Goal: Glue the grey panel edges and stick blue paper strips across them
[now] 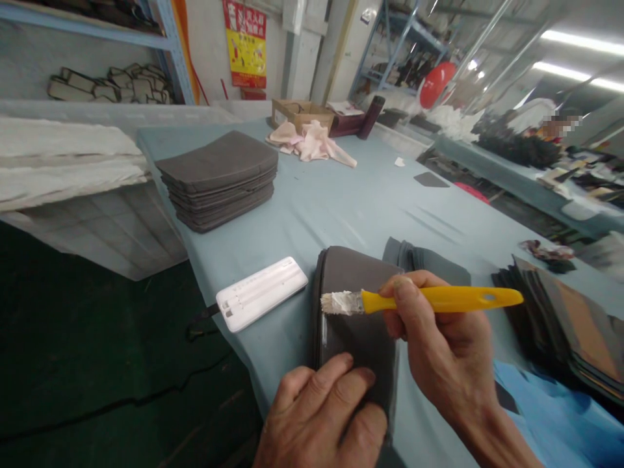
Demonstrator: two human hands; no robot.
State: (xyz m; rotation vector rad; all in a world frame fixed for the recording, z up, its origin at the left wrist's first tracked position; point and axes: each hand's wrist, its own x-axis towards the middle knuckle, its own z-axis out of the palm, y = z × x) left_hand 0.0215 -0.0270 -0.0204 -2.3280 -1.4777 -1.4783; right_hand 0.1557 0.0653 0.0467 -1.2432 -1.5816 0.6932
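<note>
My right hand (439, 344) grips a yellow-handled paintbrush (448, 299), thumb on top of the handle. White paste coats the brush's bristles, which touch the left edge of a stack of dark grey sheets (363, 273). Along that edge runs a wet, shiny streak. My left hand (326, 416) lies on the near part of the same stack with its fingers stretched out, pressing on the top sheet. Left of the stack rests a white power bank (262, 294) with a dark cable at its end. Just behind my right hand are more grey pieces (429, 259).
A taller stack of dark sheets (219, 162) stands at the table's far left. Behind it are a pink cloth (312, 142) and a cardboard box (302, 114). More dark pieces (560, 318) and blue plastic (550, 409) lie to the right. The blue-covered table (331, 201) drops off at left.
</note>
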